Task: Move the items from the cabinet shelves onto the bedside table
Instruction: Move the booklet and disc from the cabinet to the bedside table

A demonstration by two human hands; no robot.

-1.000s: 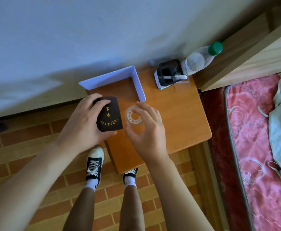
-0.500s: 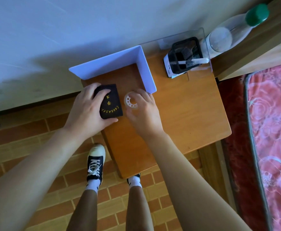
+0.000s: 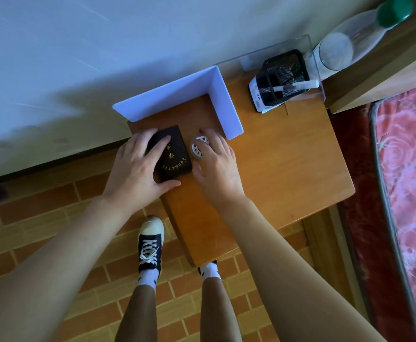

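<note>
At the far right of the wooden bedside table (image 3: 288,169), a black mesh pen holder (image 3: 282,77) stood inside a clear acrylic stand (image 3: 310,48); a white pen-like stick (image 3: 298,85) lay across its mouth, and what else it held could not be made out. Just beyond it a clear plastic bottle (image 3: 345,48) with a green cap (image 3: 394,8) leaned against the wooden bed frame (image 3: 387,70). A white L-shaped divider (image 3: 216,95) stood upright on the far left part of the tabletop. In the corner it enclosed, the left hand (image 3: 137,174) gripped a small dark booklet (image 3: 173,156) with gold lettering, fingers spread over its left half and thumb pressed along its near edge; the booklet rested flat on the wood by the table's left edge. Just right of it, the right hand (image 3: 216,164) held a patterned roll of tape (image 3: 198,148), fingers curled narrowly over the roll's far and right sides; whether the roll touched the table could not be told. The table stood against a pale wall (image 3: 103,45), over a brick-patterned floor (image 3: 41,230), with a red floral mattress (image 3: 409,169) at the right.
</note>
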